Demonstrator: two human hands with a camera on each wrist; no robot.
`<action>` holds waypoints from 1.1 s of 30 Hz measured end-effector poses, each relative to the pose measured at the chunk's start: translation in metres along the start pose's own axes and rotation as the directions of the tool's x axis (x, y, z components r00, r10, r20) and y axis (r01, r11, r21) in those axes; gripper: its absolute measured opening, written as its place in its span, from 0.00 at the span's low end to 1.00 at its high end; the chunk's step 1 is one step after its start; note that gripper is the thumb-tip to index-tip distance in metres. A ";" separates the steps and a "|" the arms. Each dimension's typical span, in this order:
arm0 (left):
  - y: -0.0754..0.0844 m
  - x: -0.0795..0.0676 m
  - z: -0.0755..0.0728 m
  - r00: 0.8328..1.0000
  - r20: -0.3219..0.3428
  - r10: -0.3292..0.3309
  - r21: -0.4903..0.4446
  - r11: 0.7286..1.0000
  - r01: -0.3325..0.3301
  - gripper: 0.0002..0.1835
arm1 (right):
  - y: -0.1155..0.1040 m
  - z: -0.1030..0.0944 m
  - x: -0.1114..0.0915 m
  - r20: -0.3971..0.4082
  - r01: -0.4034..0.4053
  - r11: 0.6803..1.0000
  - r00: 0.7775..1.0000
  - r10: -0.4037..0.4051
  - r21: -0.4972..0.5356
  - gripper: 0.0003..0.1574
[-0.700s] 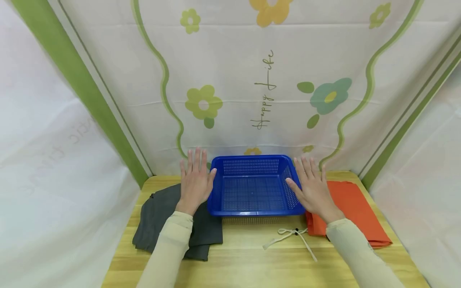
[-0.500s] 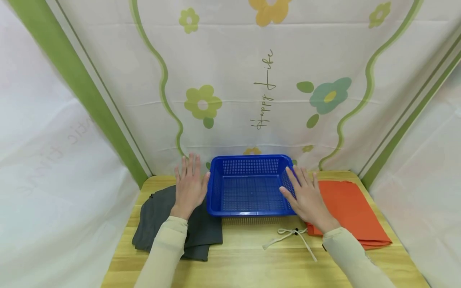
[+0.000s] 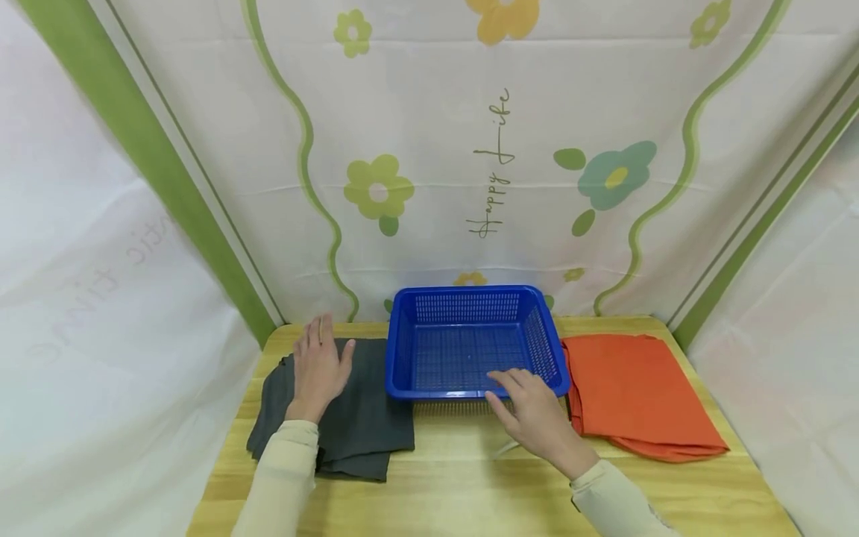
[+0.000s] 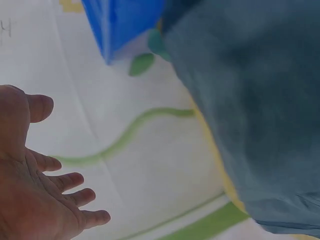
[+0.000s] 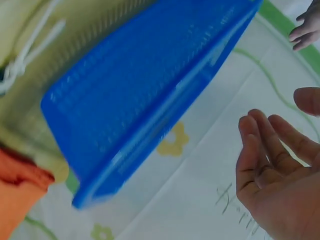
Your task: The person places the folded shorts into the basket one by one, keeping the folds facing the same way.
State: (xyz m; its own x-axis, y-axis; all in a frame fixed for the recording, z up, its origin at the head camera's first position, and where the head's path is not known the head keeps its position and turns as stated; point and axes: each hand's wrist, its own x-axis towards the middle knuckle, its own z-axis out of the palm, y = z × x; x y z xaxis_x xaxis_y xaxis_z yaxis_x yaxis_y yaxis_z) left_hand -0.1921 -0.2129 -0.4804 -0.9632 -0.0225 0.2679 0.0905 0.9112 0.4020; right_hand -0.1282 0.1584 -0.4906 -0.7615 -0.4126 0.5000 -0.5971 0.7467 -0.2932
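A folded dark grey cloth (image 3: 365, 418) lies on the left of the table. My left hand (image 3: 318, 373) hovers over it with fingers extended, holding nothing. In the left wrist view that hand (image 4: 40, 195) is apart from the grey cloth (image 4: 255, 110). A blue plastic basket (image 3: 476, 394) with slotted sides stands at the middle back. Above its front right rim is my right hand (image 3: 537, 418), fingers loosely bent and holding nothing. The right wrist view shows a gap between this hand (image 5: 285, 175) and the basket (image 5: 125, 95).
Folded orange fabric (image 3: 644, 395) lies right of the basket. A white cord (image 3: 506, 449) on the wooden table (image 3: 443, 492) is mostly hidden beneath my right hand; its knot (image 5: 15, 70) shows in the right wrist view. A flowered white curtain (image 3: 429, 246) hangs behind.
My left hand has moved left and toward me, away from the basket's side to above the grey cloth. My right hand has moved left and toward me, and now covers most of the cord.
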 end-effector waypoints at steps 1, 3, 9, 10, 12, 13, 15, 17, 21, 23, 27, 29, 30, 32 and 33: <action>-0.006 -0.001 0.000 1.000 0.008 -0.014 -0.001 1.000 0.014 0.38 | -0.003 0.004 -0.001 0.003 0.007 1.000 1.000 -0.007 0.004 0.18; -0.017 -0.004 0.001 0.999 0.024 -0.046 -0.005 0.999 0.046 0.39 | -0.010 0.011 -0.005 0.028 0.006 1.000 1.000 -0.007 0.017 0.15; -0.049 -0.013 0.004 0.990 0.065 -0.128 -0.020 0.991 0.130 0.38 | -0.023 0.028 -0.015 0.162 -0.050 0.996 0.986 0.038 0.070 0.09; -0.054 -0.015 0.004 0.987 0.074 -0.143 -0.022 0.989 0.145 0.39 | -0.025 0.031 -0.016 0.180 -0.058 0.995 0.983 0.042 0.084 0.08; -0.064 -0.017 0.004 0.980 0.095 -0.175 -0.020 0.984 0.177 0.39 | -0.029 0.035 -0.017 0.218 -0.079 0.991 0.974 0.054 0.108 0.08; -0.069 -0.018 0.005 0.975 0.109 -0.195 -0.013 0.980 0.197 0.40 | -0.030 0.037 -0.018 0.235 -0.087 0.989 0.970 0.057 0.121 0.08; -0.077 -0.019 0.005 0.961 0.143 -0.237 -0.003 0.971 0.240 0.41 | -0.033 0.042 -0.018 0.264 -0.100 0.985 0.963 0.060 0.140 0.09; -0.085 -0.020 0.005 0.944 0.174 -0.279 0.015 0.960 0.281 0.42 | -0.035 0.047 -0.018 0.293 -0.121 0.979 0.954 0.069 0.163 0.11; -0.094 -0.019 0.007 0.903 0.237 -0.359 0.029 0.932 0.363 0.46 | -0.036 0.059 -0.017 0.341 -0.164 0.961 0.937 0.081 0.221 0.11; -0.097 -0.019 0.009 0.880 0.273 -0.389 0.029 0.917 0.397 0.48 | -0.036 0.065 -0.018 0.360 -0.182 0.952 0.929 0.085 0.245 0.11; -0.102 -0.024 0.013 0.826 0.343 -0.447 0.038 0.886 0.463 0.52 | -0.039 0.075 -0.021 0.393 -0.203 0.940 0.916 0.082 0.275 0.11; -0.107 -0.027 0.016 0.803 0.367 -0.470 0.036 0.870 0.492 0.54 | -0.040 0.079 -0.022 0.409 -0.215 0.934 0.908 0.085 0.284 0.11; -0.108 -0.029 0.017 0.790 0.378 -0.483 0.034 0.860 0.509 0.55 | -0.041 0.081 -0.023 0.417 -0.222 0.932 0.905 0.088 0.286 0.12; -0.112 -0.032 0.019 0.768 0.397 -0.502 0.029 0.843 0.537 0.57 | -0.043 0.084 -0.024 0.431 -0.236 0.927 0.898 0.092 0.292 0.13; -0.114 -0.034 0.020 0.758 0.406 -0.510 0.026 0.836 0.548 0.58 | -0.044 0.086 -0.025 0.438 -0.242 0.924 0.894 0.094 0.296 0.13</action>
State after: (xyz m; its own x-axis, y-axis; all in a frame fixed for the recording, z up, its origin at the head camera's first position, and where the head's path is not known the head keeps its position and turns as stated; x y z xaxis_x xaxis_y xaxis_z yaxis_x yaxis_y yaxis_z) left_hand -0.1746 -0.3078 -0.5531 -0.8794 -0.3143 -0.3575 -0.4587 0.7604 0.4598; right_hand -0.1050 0.0913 -0.5600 -0.8476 -0.5269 0.0628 -0.4418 0.6352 -0.6335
